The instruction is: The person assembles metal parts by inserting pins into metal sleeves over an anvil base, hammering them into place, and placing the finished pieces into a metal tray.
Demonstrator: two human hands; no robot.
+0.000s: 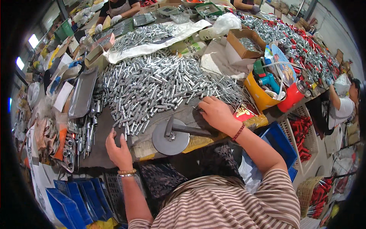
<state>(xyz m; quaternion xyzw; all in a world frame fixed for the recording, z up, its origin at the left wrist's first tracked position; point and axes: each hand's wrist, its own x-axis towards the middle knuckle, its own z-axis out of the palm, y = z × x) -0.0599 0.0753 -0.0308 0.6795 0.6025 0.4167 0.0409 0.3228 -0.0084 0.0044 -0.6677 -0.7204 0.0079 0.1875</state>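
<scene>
Torso: striped shirt (236,202) at the lower edge, both forearms coming up from it.
Left hand: left hand (118,150) with a beaded bracelet at the wrist, fingers reaching up to the near edge of the tube pile; fingertips touch a small tube, a firm grasp can't be told.
Round disc: grey metal disc (170,136) flat on the bench between the hands, a short post standing on it, a dark bar (192,131) running off to the right.
Right hand: right hand (217,114), red cord at the wrist, curled palm down over thin metal pins at the pile's right edge (what it pinches is hidden under the fingers).
Tube pile: big heap of short silver metal tubes (160,86) across mid-bench, just beyond both hands.
Left side: grey tray (82,93) beside the pile.
Right side: yellow bucket (261,95) with tools, blue crate (282,147) below bench edge.
Far: cardboard box (244,42), second tube heap on white sheet (152,45), a gloved co-worker (114,11) at the far end.
</scene>
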